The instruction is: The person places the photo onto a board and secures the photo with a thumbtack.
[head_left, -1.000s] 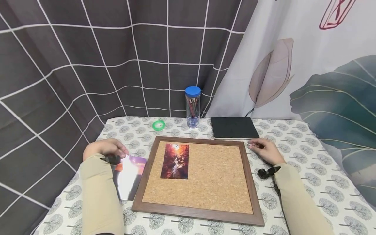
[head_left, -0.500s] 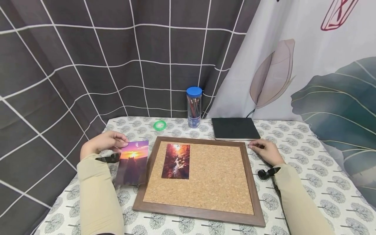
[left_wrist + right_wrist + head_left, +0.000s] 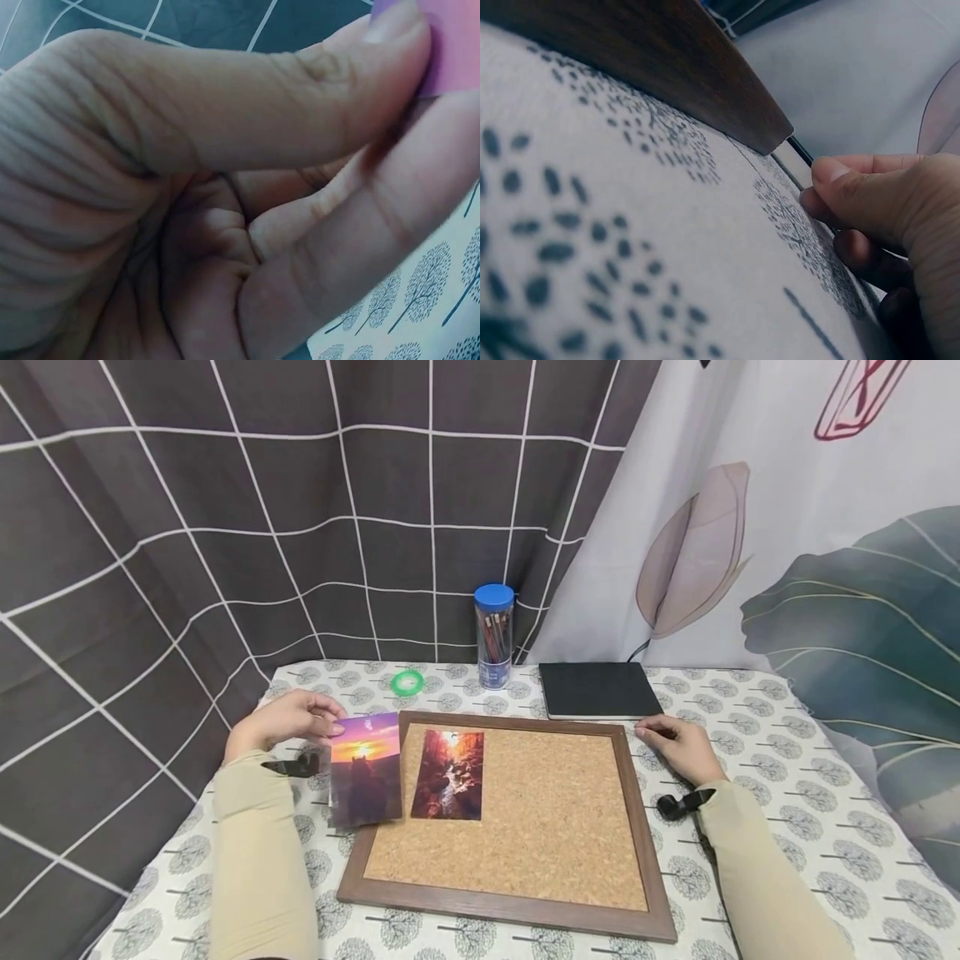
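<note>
The left hand [image 3: 288, 720] is pinching a sunset photo [image 3: 364, 768] over the cork board's [image 3: 525, 810] left frame edge. The right hand [image 3: 678, 746], fingers curled, is resting at the top-right corner. The thin pinch is risking a slip.

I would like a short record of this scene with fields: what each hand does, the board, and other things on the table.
left hand: pinches the sunset photo by its top corner, over the board's left edge
right hand: rests on the tablecloth at the board's far right corner, fingers curled
cork board: wooden frame, one canyon photo on it
other things: green tape roll, pencil jar, black notebook
</note>
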`<state>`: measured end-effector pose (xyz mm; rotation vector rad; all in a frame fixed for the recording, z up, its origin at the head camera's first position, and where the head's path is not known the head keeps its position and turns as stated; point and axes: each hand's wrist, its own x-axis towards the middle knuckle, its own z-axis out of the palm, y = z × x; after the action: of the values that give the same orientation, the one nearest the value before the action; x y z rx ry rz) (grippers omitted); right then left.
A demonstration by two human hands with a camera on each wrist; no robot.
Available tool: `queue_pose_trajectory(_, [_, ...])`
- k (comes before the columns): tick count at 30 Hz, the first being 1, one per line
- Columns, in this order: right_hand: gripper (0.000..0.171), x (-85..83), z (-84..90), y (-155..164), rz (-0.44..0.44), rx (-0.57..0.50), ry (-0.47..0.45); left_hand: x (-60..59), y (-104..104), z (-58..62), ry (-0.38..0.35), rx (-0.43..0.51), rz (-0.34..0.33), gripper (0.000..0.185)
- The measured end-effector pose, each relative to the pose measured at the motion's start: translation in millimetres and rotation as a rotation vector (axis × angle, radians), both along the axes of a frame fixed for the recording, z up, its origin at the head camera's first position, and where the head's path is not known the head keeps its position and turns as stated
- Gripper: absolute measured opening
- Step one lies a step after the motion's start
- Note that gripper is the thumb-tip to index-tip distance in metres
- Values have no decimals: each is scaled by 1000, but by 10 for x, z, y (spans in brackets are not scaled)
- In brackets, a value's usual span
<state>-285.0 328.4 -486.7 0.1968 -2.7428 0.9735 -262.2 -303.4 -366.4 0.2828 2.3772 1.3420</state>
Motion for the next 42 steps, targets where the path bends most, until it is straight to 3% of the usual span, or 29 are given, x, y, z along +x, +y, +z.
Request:
queue_pose_trajectory(11, [25, 15, 27, -23, 2, -10, 9, -30, 28, 28, 55, 17, 47, 35])
queue_pose_trajectory(17, [28, 12, 37, -13, -11, -17, 7, -136, 191, 6, 126, 74, 82, 35])
queue_pose_trajectory(21, [26, 21, 65, -29, -2, -28, 14, -227, 533, -25, 158, 174, 126, 36])
queue_pose_trajectory(27, [24, 52, 262, -190, 42, -31, 38, -322, 1183, -63, 122, 299, 153, 35])
queue_pose_trajectory(30, [26, 68, 440, -344, 80, -51, 64, -359, 1457, -89, 104, 292, 161, 35])
queue_pose_trajectory(34, [23, 64, 660, -587, 150, -142, 78, -402, 1806, -129, 71, 262, 120, 37])
queue_pose_trajectory(39, [21, 27, 789, -923, 248, -238, 86, -420, 2178, -246, -39, 310, 89, 33])
queue_pose_trajectory(42, [24, 9, 800, -1134, 283, -310, 83, -416, 2367, -339, -29, 281, 48, 29])
